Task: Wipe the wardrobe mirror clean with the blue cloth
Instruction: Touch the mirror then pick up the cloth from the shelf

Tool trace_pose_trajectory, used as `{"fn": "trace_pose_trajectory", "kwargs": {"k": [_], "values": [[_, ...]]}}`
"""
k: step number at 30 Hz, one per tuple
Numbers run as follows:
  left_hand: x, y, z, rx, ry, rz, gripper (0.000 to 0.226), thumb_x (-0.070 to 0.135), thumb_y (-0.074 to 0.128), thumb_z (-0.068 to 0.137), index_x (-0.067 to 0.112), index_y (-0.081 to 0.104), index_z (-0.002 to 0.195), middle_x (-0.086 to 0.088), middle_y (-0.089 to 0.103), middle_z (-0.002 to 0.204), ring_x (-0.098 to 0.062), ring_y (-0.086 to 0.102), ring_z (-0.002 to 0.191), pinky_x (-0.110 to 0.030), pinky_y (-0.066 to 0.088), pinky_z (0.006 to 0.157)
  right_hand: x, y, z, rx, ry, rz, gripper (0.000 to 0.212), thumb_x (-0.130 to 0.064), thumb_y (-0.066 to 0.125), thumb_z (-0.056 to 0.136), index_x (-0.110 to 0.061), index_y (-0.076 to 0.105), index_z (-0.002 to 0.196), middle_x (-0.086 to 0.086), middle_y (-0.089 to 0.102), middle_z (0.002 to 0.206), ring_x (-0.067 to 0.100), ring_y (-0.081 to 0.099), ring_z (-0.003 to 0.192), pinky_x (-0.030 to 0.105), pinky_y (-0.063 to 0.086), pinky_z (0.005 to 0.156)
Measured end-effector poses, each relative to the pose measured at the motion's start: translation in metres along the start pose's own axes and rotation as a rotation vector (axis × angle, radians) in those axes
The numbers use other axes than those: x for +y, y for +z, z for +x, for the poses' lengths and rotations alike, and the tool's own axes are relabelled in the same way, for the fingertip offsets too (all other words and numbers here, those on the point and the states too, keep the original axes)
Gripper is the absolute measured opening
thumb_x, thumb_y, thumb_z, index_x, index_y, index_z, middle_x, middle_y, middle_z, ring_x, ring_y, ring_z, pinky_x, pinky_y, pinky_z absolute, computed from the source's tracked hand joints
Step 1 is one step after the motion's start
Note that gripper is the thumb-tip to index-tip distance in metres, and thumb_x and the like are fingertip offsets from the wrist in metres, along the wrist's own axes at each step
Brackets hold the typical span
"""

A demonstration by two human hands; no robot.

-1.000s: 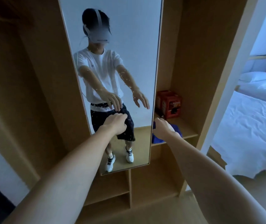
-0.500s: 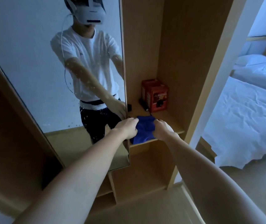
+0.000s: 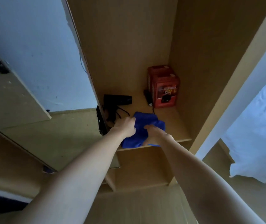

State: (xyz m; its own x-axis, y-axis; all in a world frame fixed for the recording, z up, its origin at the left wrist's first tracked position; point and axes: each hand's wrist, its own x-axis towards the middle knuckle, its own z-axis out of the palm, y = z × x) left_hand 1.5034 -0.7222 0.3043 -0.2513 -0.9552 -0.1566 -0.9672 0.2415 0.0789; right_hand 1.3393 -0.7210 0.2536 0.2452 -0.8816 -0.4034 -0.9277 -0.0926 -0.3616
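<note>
- One tall shiny wardrobe mirror stands at the 10 o'clock side of the view. It is hard, flat glass with small spots on it. I think it could break, so the wiping should be soft, and nobody needs to pick it up.
- One black plastic gadget with dark cords lies on the light wooden shelf, just right of the mirror's edge. I cannot tell what it is.
- One left hand has its fingers curled onto the left edge of the cloth, at about 9 o'clock of it. It looks like it is holding the cloth.
- One soft blue cloth lies bunched up near the front of the shelf, in the middle of the view, between the two hands. I think it is light and floppy and not slippery. It will bend any way you squeeze it. A good way to take it is to scoop a thick bunch from the middle, so no corner hangs down.
- One right hand sits on the cloth at about 4 o'clock of it. Its fingers bend down into the folds, so I think it grips the cloth too.
- One small black stick-shaped thing lies at 12 o'clock from the cloth.
- One red cardboard box stands touching the stick thing, at the back right of the shelf.
- One bed with a white sheet is at 3 o'clock.
</note>
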Motion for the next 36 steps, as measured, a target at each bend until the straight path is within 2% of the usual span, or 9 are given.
{"fn": "trace_pose_trajectory", "kwargs": {"k": [3,6,10,17,21,26,30,33,36], "values": [[-0.003,0.007,0.010,-0.016,-0.027,-0.021,0.025,0.026,0.050,0.096,0.015,0.055,0.118,-0.008,0.061,0.120,-0.031,0.061,0.102,-0.038,0.050,0.077,0.000,0.014,0.020,-0.090,0.009,-0.107,0.109,-0.036,0.080,0.077,-0.017,0.012,0.159,0.008,0.020,0.162,0.030,0.032,0.144,0.043,0.043,0.109],[-0.005,0.009,0.018,-0.013,-0.047,-0.005,0.018,0.026,0.051,0.097,0.015,0.055,0.110,-0.008,0.062,0.115,-0.030,0.061,0.099,-0.036,0.046,0.073,-0.001,0.026,0.036,-0.064,0.036,-0.213,0.085,-0.028,0.066,0.092,-0.018,0.014,0.158,0.011,0.018,0.161,0.032,0.035,0.141,0.046,0.045,0.106],[-0.011,0.007,0.019,-0.004,-0.052,-0.011,0.016,0.023,0.052,0.096,0.013,0.054,0.108,-0.010,0.063,0.112,-0.032,0.061,0.099,-0.035,0.044,0.073,-0.003,0.024,0.046,0.069,0.023,-0.301,0.054,-0.014,0.047,0.102,-0.015,0.028,0.153,0.012,0.038,0.152,0.029,0.050,0.130,0.040,0.050,0.097],[-0.011,-0.009,0.015,-0.071,-0.110,-0.057,0.005,0.015,0.046,0.095,0.014,0.050,0.093,-0.009,0.058,0.098,-0.028,0.056,0.080,-0.037,0.042,0.062,-0.002,-0.007,0.035,0.205,0.109,-0.272,0.051,-0.004,0.042,0.101,-0.011,0.032,0.150,0.014,0.058,0.134,0.031,0.061,0.116,0.039,0.052,0.084],[0.001,-0.022,0.007,-0.016,-0.047,-0.080,0.006,0.015,0.045,0.093,0.015,0.051,0.090,-0.007,0.059,0.092,-0.026,0.058,0.076,-0.035,0.041,0.058,0.001,-0.029,0.012,0.319,0.206,-0.156,0.030,-0.010,0.050,0.100,-0.010,0.053,0.130,0.012,0.066,0.115,0.029,0.067,0.099,0.036,0.054,0.070],[0.011,-0.040,-0.017,0.020,-0.003,-0.093,0.016,0.016,0.047,0.095,0.012,0.057,0.106,-0.008,0.061,0.101,-0.026,0.057,0.079,-0.036,0.043,0.062,-0.016,-0.054,-0.036,0.385,0.228,-0.093,0.035,-0.023,0.062,0.095,-0.011,0.055,0.127,0.010,0.065,0.117,0.029,0.065,0.104,0.036,0.049,0.073],[0.012,-0.056,-0.052,0.020,0.074,-0.071,0.027,0.018,0.049,0.094,0.008,0.057,0.118,-0.012,0.062,0.111,-0.031,0.061,0.090,-0.037,0.044,0.067,-0.042,-0.051,-0.079,0.409,0.251,-0.052,0.039,-0.030,0.072,0.088,-0.012,0.060,0.120,0.007,0.066,0.108,0.028,0.065,0.098,0.035,0.046,0.070],[0.004,-0.065,-0.083,0.020,0.144,-0.077,0.018,0.020,0.050,0.092,0.013,0.057,0.106,-0.011,0.061,0.111,-0.031,0.060,0.091,-0.038,0.045,0.069,-0.068,-0.040,-0.114,0.369,0.313,-0.075,0.042,-0.031,0.081,0.081,-0.012,0.062,0.113,0.005,0.064,0.102,0.027,0.064,0.095,0.035,0.047,0.070],[-0.012,-0.071,-0.117,-0.005,0.200,-0.073,0.011,0.020,0.051,0.092,0.014,0.057,0.099,-0.009,0.060,0.106,-0.029,0.060,0.088,-0.038,0.050,0.071,-0.098,-0.024,-0.147,0.376,0.380,-0.150,0.029,-0.022,0.070,0.088,-0.011,0.063,0.114,0.003,0.058,0.094,0.024,0.058,0.082,0.035,0.045,0.066]]}}
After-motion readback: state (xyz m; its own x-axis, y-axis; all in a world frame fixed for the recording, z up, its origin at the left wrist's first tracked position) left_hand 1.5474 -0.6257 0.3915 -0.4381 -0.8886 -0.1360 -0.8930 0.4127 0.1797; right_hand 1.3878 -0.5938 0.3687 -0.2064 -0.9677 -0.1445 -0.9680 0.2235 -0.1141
